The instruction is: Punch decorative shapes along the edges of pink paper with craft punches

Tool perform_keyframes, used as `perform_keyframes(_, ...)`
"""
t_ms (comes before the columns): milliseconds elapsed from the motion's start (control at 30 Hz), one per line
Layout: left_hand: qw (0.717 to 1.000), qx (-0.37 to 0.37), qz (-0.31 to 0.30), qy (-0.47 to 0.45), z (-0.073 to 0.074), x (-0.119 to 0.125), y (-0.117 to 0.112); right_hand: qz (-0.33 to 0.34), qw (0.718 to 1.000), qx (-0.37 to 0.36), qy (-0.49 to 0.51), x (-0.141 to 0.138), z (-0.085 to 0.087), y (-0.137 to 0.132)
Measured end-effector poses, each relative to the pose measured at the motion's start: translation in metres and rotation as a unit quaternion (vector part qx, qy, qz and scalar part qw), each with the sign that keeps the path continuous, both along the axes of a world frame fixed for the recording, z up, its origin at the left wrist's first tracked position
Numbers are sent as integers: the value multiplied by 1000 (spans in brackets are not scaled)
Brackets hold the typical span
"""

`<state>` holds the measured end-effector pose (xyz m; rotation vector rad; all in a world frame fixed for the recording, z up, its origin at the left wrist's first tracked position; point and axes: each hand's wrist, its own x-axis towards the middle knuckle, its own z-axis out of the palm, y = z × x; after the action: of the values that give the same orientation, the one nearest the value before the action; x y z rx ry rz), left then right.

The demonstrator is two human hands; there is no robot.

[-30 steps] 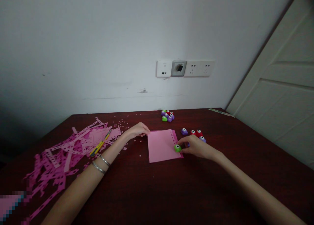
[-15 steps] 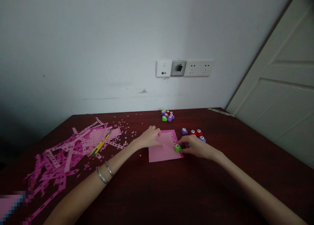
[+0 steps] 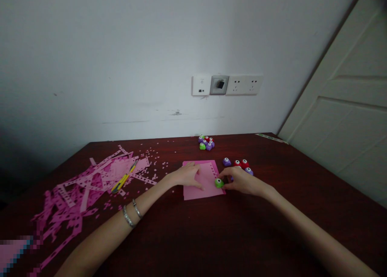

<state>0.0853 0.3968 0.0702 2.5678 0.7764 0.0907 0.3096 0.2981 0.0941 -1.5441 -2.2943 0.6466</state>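
A pink sheet of paper lies on the dark wooden table, with a row of punched holes along its right edge. My left hand lies flat on the sheet's left half, fingers spread. My right hand is closed on a small green paper punch that sits over the sheet's right edge.
Beside my right hand lie purple and red punches. A cluster of several more punches sits near the wall. Pink punched strips, confetti and a yellow pen cover the table's left side. A door stands at the right.
My left hand slid right from the sheet's top-left corner onto the paper and now lies flat on it. My right hand and the green punch stayed in place.
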Motion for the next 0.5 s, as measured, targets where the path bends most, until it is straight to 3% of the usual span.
perform_keyframes(100, 1000, 3, 6, -15, 1, 1, 0, -35, 998, -37, 30, 1, 7, -2)
perform_keyframes(267, 993, -20, 42, -112, 8, 6, 1, -139, 972, -168, 86, 4, 18, -2)
perform_keyframes(500, 970, -226, 55, -70, 15, 23, -7, -135, 933, -321, 87, 4, 6, 3)
